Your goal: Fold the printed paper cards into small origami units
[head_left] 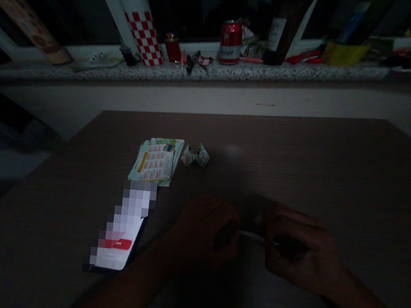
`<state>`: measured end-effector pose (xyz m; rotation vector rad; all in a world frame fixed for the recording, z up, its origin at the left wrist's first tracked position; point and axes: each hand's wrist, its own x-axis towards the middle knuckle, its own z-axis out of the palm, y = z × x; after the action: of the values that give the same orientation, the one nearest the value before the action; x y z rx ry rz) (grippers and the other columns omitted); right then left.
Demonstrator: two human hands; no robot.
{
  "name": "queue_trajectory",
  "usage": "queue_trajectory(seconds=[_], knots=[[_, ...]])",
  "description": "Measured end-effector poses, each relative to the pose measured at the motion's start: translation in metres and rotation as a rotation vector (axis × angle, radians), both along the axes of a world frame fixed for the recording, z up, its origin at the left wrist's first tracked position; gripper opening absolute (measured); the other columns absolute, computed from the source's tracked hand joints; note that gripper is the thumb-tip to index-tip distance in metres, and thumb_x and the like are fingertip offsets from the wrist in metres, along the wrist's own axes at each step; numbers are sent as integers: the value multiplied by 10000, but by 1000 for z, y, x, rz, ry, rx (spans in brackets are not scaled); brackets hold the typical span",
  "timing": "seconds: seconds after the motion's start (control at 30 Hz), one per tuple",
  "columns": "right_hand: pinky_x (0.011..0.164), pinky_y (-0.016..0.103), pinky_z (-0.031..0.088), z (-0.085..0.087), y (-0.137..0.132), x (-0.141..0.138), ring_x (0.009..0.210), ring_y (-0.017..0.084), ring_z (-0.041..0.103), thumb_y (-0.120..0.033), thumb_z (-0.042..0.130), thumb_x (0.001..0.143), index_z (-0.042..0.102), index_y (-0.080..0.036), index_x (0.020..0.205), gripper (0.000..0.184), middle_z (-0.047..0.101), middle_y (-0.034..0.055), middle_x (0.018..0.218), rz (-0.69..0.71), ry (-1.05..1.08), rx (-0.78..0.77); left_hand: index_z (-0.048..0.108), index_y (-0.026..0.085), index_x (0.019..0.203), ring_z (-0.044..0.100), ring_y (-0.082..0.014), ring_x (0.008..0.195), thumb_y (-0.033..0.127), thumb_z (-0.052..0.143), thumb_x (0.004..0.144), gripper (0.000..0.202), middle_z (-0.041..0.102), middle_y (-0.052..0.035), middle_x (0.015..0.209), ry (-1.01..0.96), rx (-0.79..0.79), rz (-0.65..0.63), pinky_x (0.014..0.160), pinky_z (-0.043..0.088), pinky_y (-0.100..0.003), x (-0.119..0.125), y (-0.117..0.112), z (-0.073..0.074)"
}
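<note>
Both hands are in dim light over the middle front of the table. My left hand [207,231] is closed, its fingers curled. My right hand [300,248] is also closed, with thumb and fingertips pinched together. Between them runs a thin pale strip [252,235], seen edge-on and gripped at both ends; its kind cannot be made out. Left of the hands lies a loose stack of printed cards [156,161], with a calendar-like grid on the top one. Beside the stack sit two small folded paper pieces [195,155].
A lit phone [120,242] lies on the table [298,168] left of my left forearm. Behind, a stone windowsill [195,73] carries a red-and-white checked bottle [144,32], a red can [230,42], a dark bottle [275,35] and a yellow container [346,53].
</note>
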<state>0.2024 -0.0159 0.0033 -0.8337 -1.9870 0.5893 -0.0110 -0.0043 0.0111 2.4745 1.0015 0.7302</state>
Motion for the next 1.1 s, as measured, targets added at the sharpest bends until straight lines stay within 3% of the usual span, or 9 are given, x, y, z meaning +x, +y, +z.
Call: queue_trajectory(seconds=[0.27, 0.8, 0.93, 1.1], knots=[[529, 267, 447, -5, 1, 5, 631, 151, 577, -51, 599, 722, 581, -197, 798, 165, 606, 26, 712, -21, -13, -103, 623, 160, 886, 611, -149, 782, 230, 502, 925, 145, 672, -35, 828, -84, -151, -41, 728, 445, -259, 4, 1, -4], [470, 211, 334, -12, -1, 1, 513, 89, 459, -46, 581, 646, 580, -173, 678, 131, 508, -42, 582, 19, -84, -279, 686, 165, 910, 630, -123, 730, 186, 631, 831, 98, 716, -14, 865, -195, -416, 21, 698, 457, -209, 15, -5, 3], [453, 210, 350, -9, -2, 1, 475, 88, 467, -118, 622, 724, 621, -168, 668, 75, 546, -37, 542, -15, -68, -326, 720, 182, 871, 644, -110, 708, 216, 679, 811, 80, 733, 11, 800, -268, -532, 100, 639, 450, -179, 11, -2, 6], [477, 204, 422, -6, -1, 2, 511, 104, 568, -247, 653, 825, 687, -179, 686, 158, 650, -3, 591, -50, 50, -395, 740, 198, 853, 650, -103, 693, 237, 705, 795, 78, 742, 21, 778, -365, -616, 172, 619, 452, -171, 8, 0, 7]])
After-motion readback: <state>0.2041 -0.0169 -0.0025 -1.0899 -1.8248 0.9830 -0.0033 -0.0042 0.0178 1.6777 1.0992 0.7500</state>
